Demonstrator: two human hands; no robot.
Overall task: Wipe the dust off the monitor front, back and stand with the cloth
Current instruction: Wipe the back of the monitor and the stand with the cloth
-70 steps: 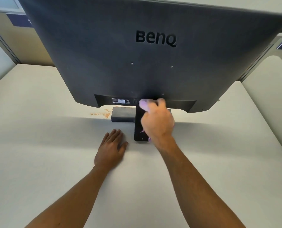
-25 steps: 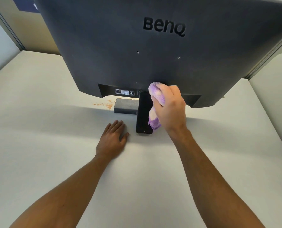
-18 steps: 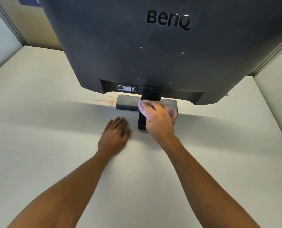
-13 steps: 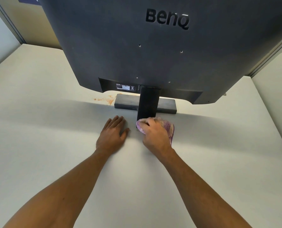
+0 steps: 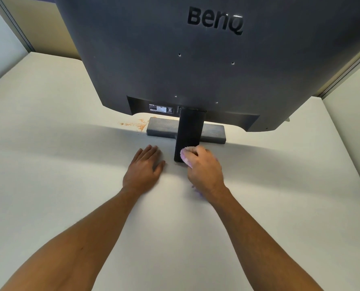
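Right hand [image 5: 204, 168], gripping the cloth [image 5: 185, 154], has travelled down the stand [image 5: 189, 133] to its foot — neck pass complete; left hand [image 5: 145, 166] stays flat on the counter [image 5: 48, 164]

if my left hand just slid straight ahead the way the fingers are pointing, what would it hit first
Probably the stand's flat base. The left hand lies flat on the desk, fingers aimed forward and slightly right, left of the stand's neck. Bare desk lies between; depth is hard to judge.

Matt plastic monitor [image 5: 153, 59], fluffy cloth [image 5: 184, 154]
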